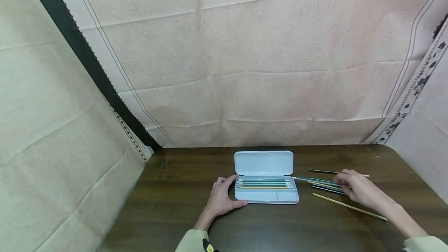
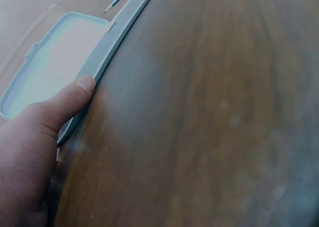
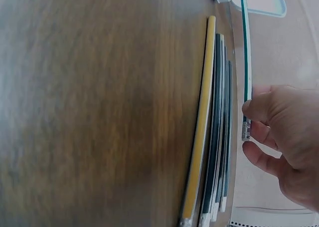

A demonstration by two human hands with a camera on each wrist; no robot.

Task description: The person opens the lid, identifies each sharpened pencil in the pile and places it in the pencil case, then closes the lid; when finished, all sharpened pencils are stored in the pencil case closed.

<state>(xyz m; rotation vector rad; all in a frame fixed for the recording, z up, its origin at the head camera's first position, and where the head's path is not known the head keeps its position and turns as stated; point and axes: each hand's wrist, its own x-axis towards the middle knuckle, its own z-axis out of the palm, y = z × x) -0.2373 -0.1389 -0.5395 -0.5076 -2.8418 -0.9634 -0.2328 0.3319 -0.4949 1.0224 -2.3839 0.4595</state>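
Observation:
A light-blue pencil case (image 1: 257, 195) lies with its lid (image 1: 264, 162) raised toward the back. Several green and yellow pencils (image 1: 264, 184) lie side by side in its upper compartment. My left hand (image 1: 221, 198) grips the case's left end, thumb at the front edge and fingers at the back corner. Between thumb and fingers, my right hand (image 1: 359, 188) pinches a green pencil (image 3: 245, 52) near its eraser end. In the head view, that pencil's tip points left at the case's right side. The left wrist view shows the thumb on the case's edge.
Several loose pencils (image 3: 217, 112) lie under and around my right hand. Nearest the front is a yellow pencil (image 1: 346, 205); a dark pencil (image 1: 322, 171) lies farther back. The brown wooden table (image 1: 168, 205) ends at patterned cloth walls (image 1: 262, 69).

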